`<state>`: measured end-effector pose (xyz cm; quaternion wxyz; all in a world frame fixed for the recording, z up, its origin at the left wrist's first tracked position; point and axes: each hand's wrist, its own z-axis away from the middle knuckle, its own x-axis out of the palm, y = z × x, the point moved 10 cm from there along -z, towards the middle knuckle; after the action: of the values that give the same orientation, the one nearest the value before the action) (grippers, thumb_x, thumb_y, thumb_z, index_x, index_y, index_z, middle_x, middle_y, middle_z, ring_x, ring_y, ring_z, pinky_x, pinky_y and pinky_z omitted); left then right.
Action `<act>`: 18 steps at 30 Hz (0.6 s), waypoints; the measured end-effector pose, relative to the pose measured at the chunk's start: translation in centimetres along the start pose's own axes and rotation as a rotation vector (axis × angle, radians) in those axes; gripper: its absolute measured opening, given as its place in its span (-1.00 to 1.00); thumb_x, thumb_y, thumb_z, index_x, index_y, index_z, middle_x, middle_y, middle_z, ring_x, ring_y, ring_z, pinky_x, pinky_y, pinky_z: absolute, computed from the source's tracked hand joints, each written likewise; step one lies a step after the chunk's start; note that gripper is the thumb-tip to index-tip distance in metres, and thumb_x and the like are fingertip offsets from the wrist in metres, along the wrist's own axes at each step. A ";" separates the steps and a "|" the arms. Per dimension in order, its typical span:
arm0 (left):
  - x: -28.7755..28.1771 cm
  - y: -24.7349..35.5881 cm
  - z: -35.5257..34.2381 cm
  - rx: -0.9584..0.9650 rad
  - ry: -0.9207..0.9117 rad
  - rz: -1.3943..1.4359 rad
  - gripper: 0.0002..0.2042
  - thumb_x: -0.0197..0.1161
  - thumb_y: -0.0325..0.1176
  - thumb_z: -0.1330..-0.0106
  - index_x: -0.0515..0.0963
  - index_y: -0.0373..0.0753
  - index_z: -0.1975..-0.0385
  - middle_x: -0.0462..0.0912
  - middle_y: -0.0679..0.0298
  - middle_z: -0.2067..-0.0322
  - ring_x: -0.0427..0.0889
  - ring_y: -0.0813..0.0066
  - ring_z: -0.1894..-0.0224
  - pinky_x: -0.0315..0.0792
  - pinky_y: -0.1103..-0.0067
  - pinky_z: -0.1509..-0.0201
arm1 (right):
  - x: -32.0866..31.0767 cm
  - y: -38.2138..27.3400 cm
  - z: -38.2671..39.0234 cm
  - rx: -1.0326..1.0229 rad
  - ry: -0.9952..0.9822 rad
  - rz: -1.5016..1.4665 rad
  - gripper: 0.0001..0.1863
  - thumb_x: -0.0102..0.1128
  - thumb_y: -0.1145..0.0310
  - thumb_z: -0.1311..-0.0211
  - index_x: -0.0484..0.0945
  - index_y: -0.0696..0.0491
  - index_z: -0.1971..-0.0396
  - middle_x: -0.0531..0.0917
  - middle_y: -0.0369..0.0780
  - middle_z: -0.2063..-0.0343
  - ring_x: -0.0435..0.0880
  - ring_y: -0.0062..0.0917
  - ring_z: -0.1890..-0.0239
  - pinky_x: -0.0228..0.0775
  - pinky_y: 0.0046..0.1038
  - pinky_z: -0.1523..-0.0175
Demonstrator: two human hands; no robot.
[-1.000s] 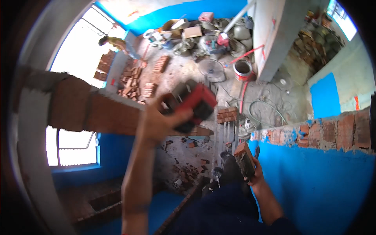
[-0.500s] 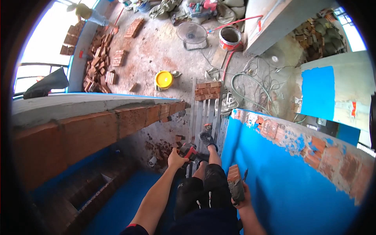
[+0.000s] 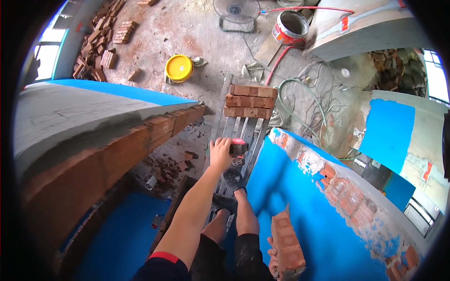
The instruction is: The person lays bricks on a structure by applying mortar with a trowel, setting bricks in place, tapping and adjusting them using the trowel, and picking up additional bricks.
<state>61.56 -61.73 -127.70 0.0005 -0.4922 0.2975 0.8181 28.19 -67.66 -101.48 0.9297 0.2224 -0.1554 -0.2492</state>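
My left hand [image 3: 220,153] reaches forward over the metal plank [image 3: 253,136], closed around a red and black power tool [image 3: 239,148], whose exact kind I cannot make out. Just beyond it, several red bricks [image 3: 251,101] lie stacked on the plank. Low on the right, my right hand [image 3: 273,258] grips a brick [image 3: 287,240] beside the blue wall [image 3: 323,225]. Grey mortar shows at the brick's near end. A thin pointed piece sticks out past its far end, and whether it is a trowel tip I cannot tell.
My feet [image 3: 233,181] stand on the raised plank. A brick wall top [image 3: 159,136] runs along the left, a broken wall edge [image 3: 344,192] along the right. Below are a yellow bucket [image 3: 179,68], a mortar bucket [image 3: 290,29], a fan [image 3: 236,9], hoses [image 3: 300,110] and scattered bricks [image 3: 93,40].
The view has swung forward and down. My left hand has carried the power tool forward, close to the stacked bricks. The brick in my right hand has turned, showing more of its red face.
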 end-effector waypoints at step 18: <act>3.6 4.1 2.6 -0.218 -0.279 0.330 -0.27 0.33 -0.25 -0.03 0.23 -0.36 -0.23 0.39 -0.12 -0.14 0.38 -0.13 -0.17 0.35 0.16 -0.15 | -0.6 -2.7 0.8 -0.394 0.300 0.550 -0.38 -0.10 -0.09 -0.34 0.39 0.14 -0.14 0.63 -0.13 0.15 0.65 -0.33 0.31 0.58 -0.43 0.23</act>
<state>56.41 -64.90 -127.68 -0.1453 -0.3164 0.2812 0.8943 26.31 -69.70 -102.25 0.9993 0.0229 -0.0205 0.0204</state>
